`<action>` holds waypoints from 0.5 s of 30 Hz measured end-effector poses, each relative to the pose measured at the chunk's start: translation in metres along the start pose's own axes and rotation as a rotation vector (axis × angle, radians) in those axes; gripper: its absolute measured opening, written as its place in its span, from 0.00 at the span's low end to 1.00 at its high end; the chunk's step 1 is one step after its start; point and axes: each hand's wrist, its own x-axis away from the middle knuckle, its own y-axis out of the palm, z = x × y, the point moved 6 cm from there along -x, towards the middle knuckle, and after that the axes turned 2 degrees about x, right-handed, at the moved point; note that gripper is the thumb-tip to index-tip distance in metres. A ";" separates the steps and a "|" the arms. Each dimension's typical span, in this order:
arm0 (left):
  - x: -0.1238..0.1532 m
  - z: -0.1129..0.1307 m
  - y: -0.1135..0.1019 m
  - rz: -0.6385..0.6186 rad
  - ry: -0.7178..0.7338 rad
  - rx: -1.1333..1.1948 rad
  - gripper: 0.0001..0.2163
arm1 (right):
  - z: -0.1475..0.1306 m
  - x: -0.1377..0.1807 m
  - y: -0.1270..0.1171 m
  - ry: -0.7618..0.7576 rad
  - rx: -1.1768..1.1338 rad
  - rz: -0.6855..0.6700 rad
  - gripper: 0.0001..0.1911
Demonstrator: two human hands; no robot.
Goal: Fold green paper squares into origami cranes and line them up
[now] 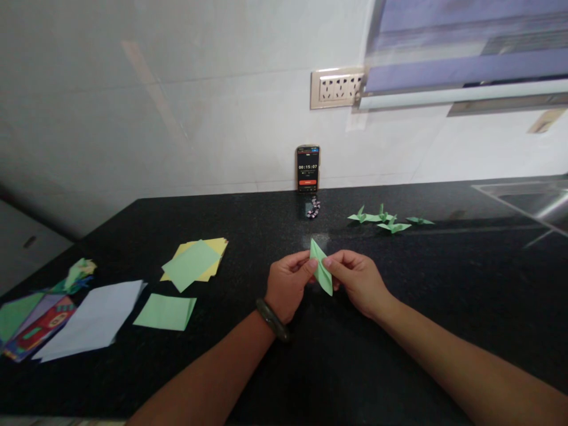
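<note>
A light green piece of folded paper [323, 279], narrow and diamond-shaped with a crease down its middle, is held up between both hands. My left hand [286, 284] pinches its left edge, thumb on the front face. On the opposite edge, my right hand [357, 279] grips with the thumb pressed near the centre crease. The fingers behind the paper are mostly hidden. Beyond my right hand, several folded green paper cranes [393, 226] stand on the black counter [355, 367].
A phone [307, 168] showing a timer leans on the wall, with a beaded bracelet [313, 208] before it. To the left lie green and yellow sheets [190, 265], a folded green sheet [165, 312], white paper [95, 319] and a colourful packet [39, 325]. A metal-edged fixture [528, 204] is at right.
</note>
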 end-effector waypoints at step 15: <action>-0.002 -0.004 -0.005 -0.021 -0.036 -0.074 0.10 | -0.006 0.004 0.001 0.033 0.064 -0.041 0.14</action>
